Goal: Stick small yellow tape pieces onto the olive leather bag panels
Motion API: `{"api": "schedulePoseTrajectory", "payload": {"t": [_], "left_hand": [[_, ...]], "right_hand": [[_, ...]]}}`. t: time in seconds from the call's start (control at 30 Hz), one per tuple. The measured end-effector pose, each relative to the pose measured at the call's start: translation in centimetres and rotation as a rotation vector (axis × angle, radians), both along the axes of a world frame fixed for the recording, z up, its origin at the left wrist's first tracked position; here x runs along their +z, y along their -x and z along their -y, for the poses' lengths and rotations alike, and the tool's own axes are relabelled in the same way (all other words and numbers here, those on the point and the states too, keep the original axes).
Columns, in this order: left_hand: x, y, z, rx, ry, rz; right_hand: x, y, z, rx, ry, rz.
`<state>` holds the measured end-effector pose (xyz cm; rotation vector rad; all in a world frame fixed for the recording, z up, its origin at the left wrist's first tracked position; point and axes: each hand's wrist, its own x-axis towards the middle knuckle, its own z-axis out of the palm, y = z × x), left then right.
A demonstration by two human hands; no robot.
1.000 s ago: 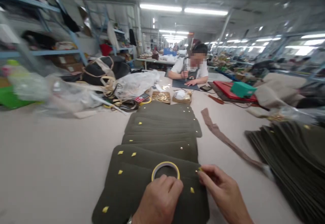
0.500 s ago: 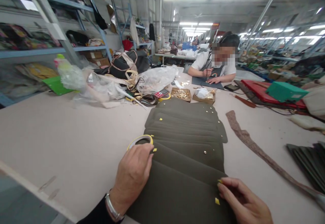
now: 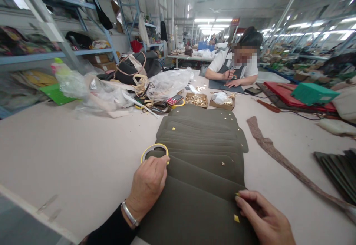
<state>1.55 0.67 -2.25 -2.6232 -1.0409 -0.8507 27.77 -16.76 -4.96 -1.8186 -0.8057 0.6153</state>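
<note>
My left hand (image 3: 148,178) is closed on a roll of yellow tape (image 3: 154,146), held over the left edge of the stacked dark olive panels (image 3: 194,204). A bit of yellow tape shows at its fingertips. At the right edge of the panels, my right hand (image 3: 264,213) pinches a small piece of yellow tape (image 3: 237,194). Just below it, another yellow tape piece (image 3: 236,218) lies on the top panel. Farther up the overlapping panels are one more yellow bit (image 3: 173,128) and several small shiny metal fittings, one of them a round stud (image 3: 223,164).
Beyond the panels stand two small boxes, one of gold-coloured metal parts (image 3: 197,99). Plastic bags (image 3: 169,83) and straps crowd the back left. A co-worker (image 3: 233,70) sits across the table. To the right lie a brown strip (image 3: 289,167) and dark folded pieces (image 3: 338,176).
The whole view has shifted slightly. The tape roll in my left hand has tipped a little, and the yellow bit beside those fingers is now mostly covered. My right hand keeps its pinch.
</note>
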Motion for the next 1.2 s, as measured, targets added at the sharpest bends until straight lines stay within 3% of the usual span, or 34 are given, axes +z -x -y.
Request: {"api": "schedulePoseTrajectory", "payload": {"t": [0.33, 0.57, 0.63, 0.73, 0.8, 0.87, 0.93, 1.0, 1.1, 1.2], "left_hand": [[0.0, 0.1, -0.2, 0.022, 0.208, 0.118], [-0.1, 0.3, -0.4, 0.004, 0.149, 0.111], [0.4, 0.9, -0.8, 0.061, 0.106, 0.167], [1.5, 2.7, -1.3, 0.263, 0.051, 0.244], [2.3, 4.0, -1.2, 0.394, 0.082, 0.257], [2.9, 4.9, -0.7, 0.439, 0.135, 0.251], [3.2, 5.1, 0.5, 0.386, 0.166, 0.236], [3.0, 4.4, 1.9, 0.245, 0.165, 0.19], [2.2, 1.9, 4.2, -0.034, 0.145, 0.086], [1.4, -1.7, 6.1, -0.289, 0.232, 0.003]], "right_hand": [[-0.5, -0.2, 0.1, 0.046, 0.011, 0.077], [0.4, 0.1, -0.2, 0.011, 0.024, 0.074], [0.3, -0.1, -0.1, 0.004, 0.041, 0.057], [-0.3, -0.4, 0.3, -0.007, 0.066, 0.029], [-0.7, -0.6, 0.4, -0.037, 0.052, 0.032], [-0.5, -0.6, 0.4, -0.077, 0.035, 0.042], [0.1, -0.5, 0.4, -0.113, 0.028, 0.041], [0.9, -0.4, 0.5, -0.13, 0.008, 0.009], [1.7, -0.4, 0.6, -0.096, -0.073, -0.112], [1.4, -0.6, 0.9, -0.093, -0.103, -0.177]]}}
